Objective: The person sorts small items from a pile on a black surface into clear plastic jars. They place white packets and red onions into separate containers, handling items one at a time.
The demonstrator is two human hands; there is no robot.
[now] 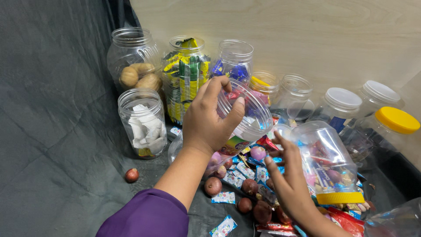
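Clear plastic jar, lidless, tilted on its side with the mouth facing right, held up over the pile of sweets on the dark cloth. My left hand has it by the rim: fingers curled over the top edge, thumb on the near side, closed firm on the plastic. Purple sleeve below that arm.

My right hand is empty as far as I can see, fingers spread and half open, hovering just above the wrapped sweets and the small brown round pieces, right beside the tilted jar's mouth. Nothing pinched yet.

Just right of that hand: another clear jar lying tipped over, yellow lid on, sweets inside. Behind, against the wooden wall: jar of round brown balls, jar of yellow-green packets, jar of blue wrapped sweets, jar of white pieces, and several more with white or yellow lids further right. One loose brown piece sits apart on the cloth, left.

My read for doing this well: keep the jar mouth low and close to the pile, grip steady at the rim so it doesn't roll, pick one kind at a time with the free hand, watch the sweets don't slide back out of the tilted mouth.
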